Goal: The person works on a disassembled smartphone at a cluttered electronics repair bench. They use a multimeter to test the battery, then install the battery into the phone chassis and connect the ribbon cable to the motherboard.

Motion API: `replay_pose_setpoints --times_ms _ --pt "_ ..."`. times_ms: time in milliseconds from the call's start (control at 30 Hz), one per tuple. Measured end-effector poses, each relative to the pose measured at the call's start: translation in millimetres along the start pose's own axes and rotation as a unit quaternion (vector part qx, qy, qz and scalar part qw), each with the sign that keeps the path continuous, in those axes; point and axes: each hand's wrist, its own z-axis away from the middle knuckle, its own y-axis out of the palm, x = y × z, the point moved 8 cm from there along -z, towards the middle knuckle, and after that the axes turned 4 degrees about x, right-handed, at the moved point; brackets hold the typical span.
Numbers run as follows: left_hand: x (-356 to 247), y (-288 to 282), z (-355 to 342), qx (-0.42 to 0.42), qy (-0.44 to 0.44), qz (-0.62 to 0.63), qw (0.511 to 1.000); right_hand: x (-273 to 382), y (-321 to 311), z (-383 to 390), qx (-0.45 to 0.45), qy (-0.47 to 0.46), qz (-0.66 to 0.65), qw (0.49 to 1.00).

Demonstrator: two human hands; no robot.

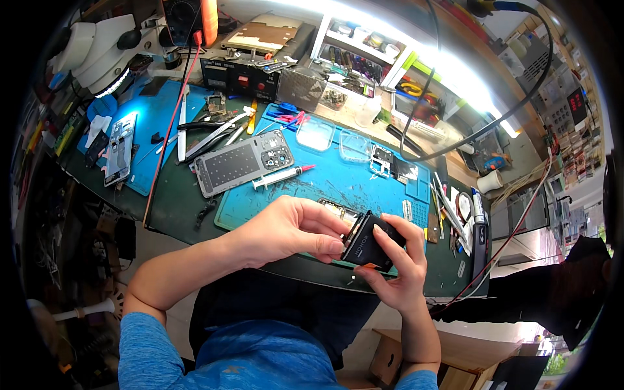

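At the far left, a white microscope [97,49] leans over the bench with its ring light [116,86] on. Just below the light lies an opened phone frame [119,153], perhaps put there so its tiny parts are easy to see. To its right, black-handled pliers [195,127] lie among other tools, likely kept close so they are easy to grab.

Next is a gray phone shell [237,166] with camera holes, lying flat, maybe so it can't slide. A syringe [281,177] with a pink tip lies just beside its lower edge, on the blue mat [253,203], which likely saves the bench from scratches.

In the middle, the black phone battery [369,246] is up in the air between the 2 hands, over the front of the bench. The left hand [292,231] has its thumb and fingertips bunched at the battery's left edge. I can't tell if they pinch that edge or something small beside it. The right hand [400,263] grasps the battery, thumb low and fingers on its face, probably to keep it steady.

Farther right, metal tweezers [448,211] lie near a black tool [480,240], seemingly left at the side to leave room for work.
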Motion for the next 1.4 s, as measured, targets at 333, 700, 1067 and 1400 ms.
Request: replay_pose_setpoints --times_ms 333,700,1067,1400 --pt "-10 2 3 -0.037 0.024 -0.104 0.994 10 1 -5 0.02 -0.006 0.075 0.997" --pt "-20 12 5 -0.102 0.113 -0.295 0.943 18 2 -6 0.029 -0.019 0.148 0.988" --pt "-22 17 5 -0.099 0.158 -0.352 0.917 15 1 -6 0.031 -0.011 0.154 0.988" --pt "-10 -1 -10 -0.06 0.054 -0.143 0.986 16 -2 -3 0.021 -0.019 0.114 0.993"
